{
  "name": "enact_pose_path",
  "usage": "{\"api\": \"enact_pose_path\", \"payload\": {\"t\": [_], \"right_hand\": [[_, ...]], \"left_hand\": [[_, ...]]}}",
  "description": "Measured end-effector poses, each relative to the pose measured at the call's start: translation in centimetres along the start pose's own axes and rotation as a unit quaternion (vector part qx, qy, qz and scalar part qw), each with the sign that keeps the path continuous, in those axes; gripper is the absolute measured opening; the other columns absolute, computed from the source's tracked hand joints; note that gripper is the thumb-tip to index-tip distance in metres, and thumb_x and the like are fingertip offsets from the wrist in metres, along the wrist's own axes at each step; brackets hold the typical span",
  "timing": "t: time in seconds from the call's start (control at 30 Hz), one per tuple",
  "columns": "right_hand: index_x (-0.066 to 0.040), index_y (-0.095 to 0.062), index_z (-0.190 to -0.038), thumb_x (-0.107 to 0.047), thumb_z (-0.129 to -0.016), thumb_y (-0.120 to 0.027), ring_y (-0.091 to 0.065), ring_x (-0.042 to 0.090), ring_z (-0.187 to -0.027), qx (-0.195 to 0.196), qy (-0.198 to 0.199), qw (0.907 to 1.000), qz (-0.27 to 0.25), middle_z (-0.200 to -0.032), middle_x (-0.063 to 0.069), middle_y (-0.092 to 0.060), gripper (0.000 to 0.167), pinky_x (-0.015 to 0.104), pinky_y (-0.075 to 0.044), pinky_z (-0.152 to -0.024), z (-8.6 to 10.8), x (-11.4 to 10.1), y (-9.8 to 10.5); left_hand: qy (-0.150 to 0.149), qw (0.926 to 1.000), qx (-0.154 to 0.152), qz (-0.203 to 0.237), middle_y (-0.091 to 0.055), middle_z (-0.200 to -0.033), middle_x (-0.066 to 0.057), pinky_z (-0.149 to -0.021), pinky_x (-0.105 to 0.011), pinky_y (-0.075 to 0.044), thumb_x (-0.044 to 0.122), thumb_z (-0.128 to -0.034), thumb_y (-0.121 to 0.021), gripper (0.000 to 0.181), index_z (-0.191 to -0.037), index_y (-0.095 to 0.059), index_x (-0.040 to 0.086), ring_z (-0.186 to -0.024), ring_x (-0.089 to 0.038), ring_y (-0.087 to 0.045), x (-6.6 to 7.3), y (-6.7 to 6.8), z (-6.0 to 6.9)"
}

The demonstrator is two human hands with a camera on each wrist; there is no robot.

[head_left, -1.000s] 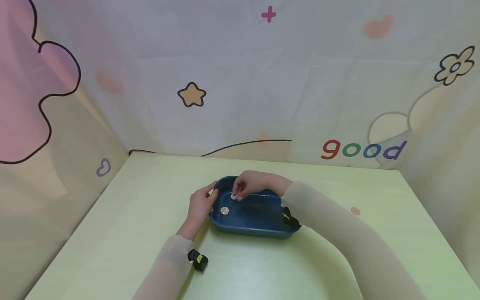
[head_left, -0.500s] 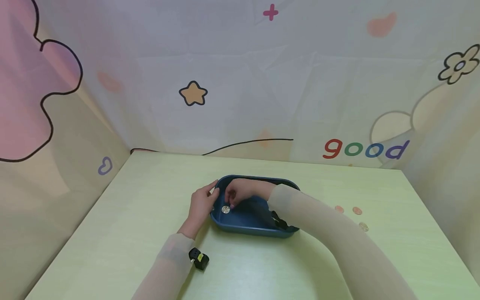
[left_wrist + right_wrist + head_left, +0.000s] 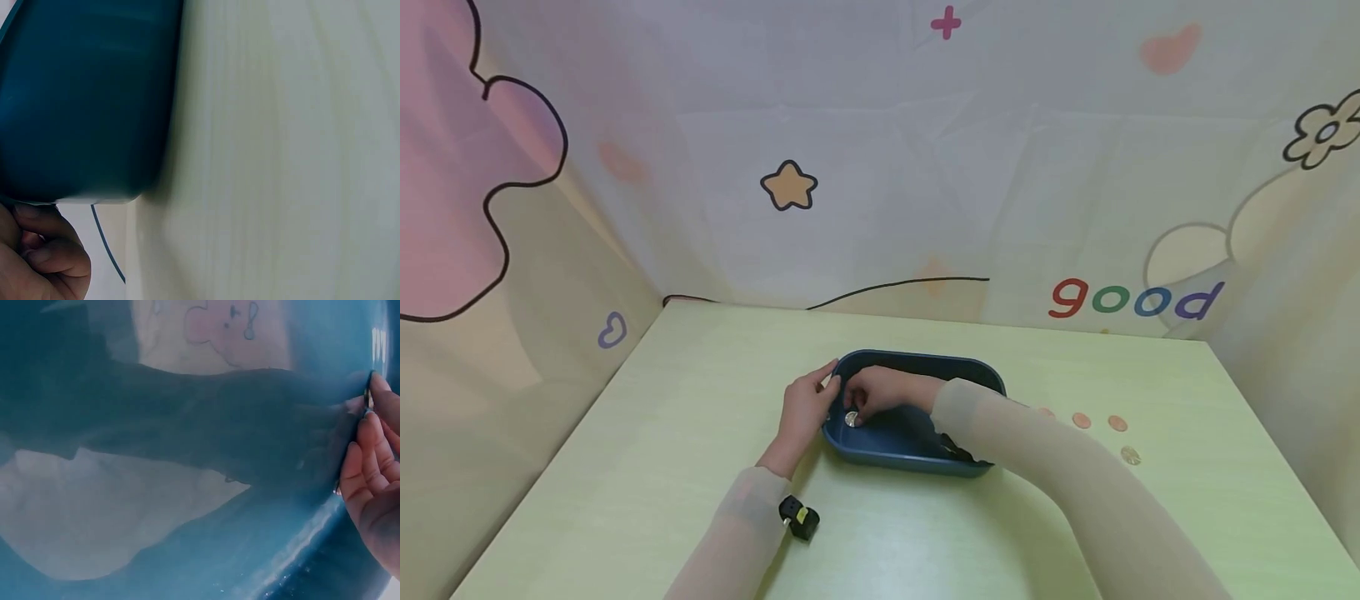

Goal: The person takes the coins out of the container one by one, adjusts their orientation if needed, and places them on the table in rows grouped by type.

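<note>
A deep blue tray (image 3: 895, 467) lies on the table. My right hand (image 3: 880, 392) reaches down inside its left end, and thumb and fingertip pinch the edge of a silvery coin (image 3: 852, 419). In the right wrist view that coin (image 3: 367, 397) stands edge-on between the fingertips, close to the tray's glossy floor. A small coppery edge (image 3: 337, 487) shows beneath the other fingers; what it belongs to is unclear. My left hand (image 3: 805, 408) grips the tray's left rim, thumb by the edge. From the left wrist, the left hand's curled fingers (image 3: 50, 250) appear beside the tray wall (image 3: 87, 112).
Right of the tray lie copper coins, one (image 3: 1117, 423) fully visible, another (image 3: 1081, 420) beside it, and one (image 3: 1047, 412) partly behind the right sleeve. A pale metallic coin (image 3: 1131, 455) lies nearer the front. A printed cloth (image 3: 880, 167) walls off the table's back.
My right hand has lowered and moved left to the silvery coin; the pinkish coin earlier at its fingertips is out of sight. Its forearm has uncovered coins on the table. The left hand keeps its grip.
</note>
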State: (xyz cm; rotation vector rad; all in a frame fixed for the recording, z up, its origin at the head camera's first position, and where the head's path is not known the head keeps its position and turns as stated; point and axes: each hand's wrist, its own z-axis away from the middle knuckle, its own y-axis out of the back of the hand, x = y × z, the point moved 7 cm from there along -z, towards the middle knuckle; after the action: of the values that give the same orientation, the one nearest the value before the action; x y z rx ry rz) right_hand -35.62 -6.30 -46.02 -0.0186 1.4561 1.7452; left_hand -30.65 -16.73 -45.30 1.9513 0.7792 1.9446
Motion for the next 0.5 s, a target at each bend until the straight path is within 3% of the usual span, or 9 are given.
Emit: {"api": "enact_pose_path", "payload": {"t": [0.5], "right_hand": [[-0.004, -0.071, -0.099, -0.012, -0.088, -0.08, -0.054, 0.007, -0.075, 0.003, -0.014, 0.9998, 0.015, -0.087, 0.004, -0.068, 0.016, 0.016, -0.044, -0.07, -0.28, -0.25, -0.18]], "left_hand": [[-0.016, 0.9997, 0.011, -0.013, -0.036, -0.054, 0.006, -0.054, -0.023, -0.032, 0.017, -0.1006, -0.059, 0.039, -0.139, -0.064, 0.008, -0.051, -0.009, -0.036, 0.13, 0.12, 0.08]]}}
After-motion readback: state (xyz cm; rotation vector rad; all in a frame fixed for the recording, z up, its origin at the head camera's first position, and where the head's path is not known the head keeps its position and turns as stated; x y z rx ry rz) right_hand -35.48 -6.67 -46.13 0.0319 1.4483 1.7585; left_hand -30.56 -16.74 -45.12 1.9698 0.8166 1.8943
